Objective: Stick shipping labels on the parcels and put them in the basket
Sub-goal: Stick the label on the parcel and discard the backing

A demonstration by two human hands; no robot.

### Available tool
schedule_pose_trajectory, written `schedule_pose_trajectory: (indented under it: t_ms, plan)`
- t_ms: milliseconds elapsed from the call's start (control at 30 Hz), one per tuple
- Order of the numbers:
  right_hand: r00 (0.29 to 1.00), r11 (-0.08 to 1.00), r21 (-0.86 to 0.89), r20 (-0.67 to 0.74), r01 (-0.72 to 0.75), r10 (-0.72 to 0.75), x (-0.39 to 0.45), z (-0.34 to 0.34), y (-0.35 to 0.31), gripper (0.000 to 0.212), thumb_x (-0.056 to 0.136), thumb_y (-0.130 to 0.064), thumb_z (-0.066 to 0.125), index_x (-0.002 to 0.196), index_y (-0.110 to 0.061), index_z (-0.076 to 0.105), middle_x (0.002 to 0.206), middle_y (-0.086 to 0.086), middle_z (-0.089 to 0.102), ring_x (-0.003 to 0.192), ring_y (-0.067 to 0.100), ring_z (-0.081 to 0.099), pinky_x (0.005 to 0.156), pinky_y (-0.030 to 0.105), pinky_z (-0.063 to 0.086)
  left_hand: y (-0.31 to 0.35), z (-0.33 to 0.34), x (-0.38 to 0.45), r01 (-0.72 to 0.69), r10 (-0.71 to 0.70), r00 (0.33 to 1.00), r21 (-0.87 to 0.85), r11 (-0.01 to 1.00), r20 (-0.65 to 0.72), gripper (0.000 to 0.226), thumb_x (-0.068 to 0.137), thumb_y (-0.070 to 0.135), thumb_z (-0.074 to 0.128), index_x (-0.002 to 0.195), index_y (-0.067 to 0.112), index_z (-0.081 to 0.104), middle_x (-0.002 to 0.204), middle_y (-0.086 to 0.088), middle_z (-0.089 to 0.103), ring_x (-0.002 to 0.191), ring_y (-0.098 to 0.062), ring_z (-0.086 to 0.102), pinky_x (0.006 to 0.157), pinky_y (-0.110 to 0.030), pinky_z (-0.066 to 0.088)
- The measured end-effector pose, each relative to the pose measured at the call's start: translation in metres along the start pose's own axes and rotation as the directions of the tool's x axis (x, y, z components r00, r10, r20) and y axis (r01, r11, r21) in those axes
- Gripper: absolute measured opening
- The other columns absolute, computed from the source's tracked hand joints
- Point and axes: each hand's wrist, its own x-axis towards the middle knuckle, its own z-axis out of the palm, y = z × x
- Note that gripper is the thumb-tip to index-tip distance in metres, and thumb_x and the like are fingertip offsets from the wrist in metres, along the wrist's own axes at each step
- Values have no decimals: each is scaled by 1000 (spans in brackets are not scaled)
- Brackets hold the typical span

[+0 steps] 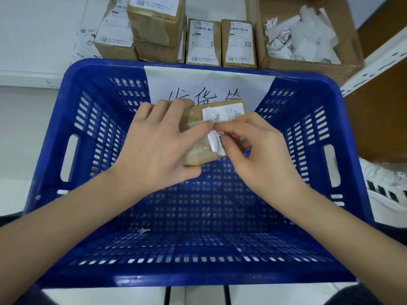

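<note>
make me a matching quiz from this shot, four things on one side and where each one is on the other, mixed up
Things:
1. parcel
2. shipping label
3. crumpled paper scraps
4. handwritten sign

Places:
A. on the far wall of the blue basket
B. held in the left hand above the basket
C. in the open cardboard box at the back right
D. pinched by the right hand against the parcel

Pairs: 1-B, 2-D, 3-C, 4-A
</note>
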Motion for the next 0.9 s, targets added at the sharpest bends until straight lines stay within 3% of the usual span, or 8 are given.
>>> schedule_pose_trajectory:
  t_ms: [100,233,400,533,600,733,900]
  plan:
    - [989,982,115,37,-148,144,2,-3,-4,19,88,-10,62,105,-17,66,90,-4,62,78,6,59,70,17,49,-1,-1,0,-1,1,1000,4,1000,2,55,63,49,54,113,27,47,119,-17,58,91,-35,56,74,-42,33]
    - [964,941,207,78,-266,255,5,-4,-8,19,87,-11,65,100,-23,59,83,-10,59,76,4,58,65,11,45,0,-1,0,-9,9,1000,1,1000,-7,54,65,49,54,114,27,47,120,-17,58,93,-34,54,74,-41,33]
    - [973,957,173,60,-230,223,4,-5,-7,19,87,-14,67,103,-21,61,82,-6,58,70,8,56,62,15,46,1,-1,-1,-29,29,999,-3,1000,-29,54,65,49,55,113,25,48,119,-17,58,93,-35,55,75,-42,34]
    - [998,996,-57,-9,-70,70,1,-2,-5,21,85,-23,64,105,-15,62,85,-8,54,63,8,53,59,38,51,3,0,-1,-25,25,998,-6,1000,-63,60,63,46,62,113,18,44,117,-17,60,90,-34,57,73,-40,33]
    - [1000,992,-126,-14,-17,15,0,0,-5,23,85,-25,61,104,-13,62,86,-9,52,62,8,53,56,42,51,4,0,-2,-35,35,998,-2,999,-54,60,63,46,61,115,20,44,118,-17,60,90,-35,57,73,-40,33]
    - [1000,992,-124,-9,-4,3,1,-2,-5,24,85,-26,60,104,-12,63,87,-7,54,62,4,52,56,39,52,2,1,-3,-62,62,998,21,998,-26,61,64,48,60,119,26,46,122,-18,57,96,-35,55,76,-42,35]
    - [994,994,-7,8,-109,110,10,-9,-5,7,87,-17,62,89,-13,66,79,-11,55,67,4,53,62,18,44,4,2,-3,-72,72,997,4,997,-41,53,68,50,60,113,26,49,121,-19,58,93,-36,55,75,-43,38]
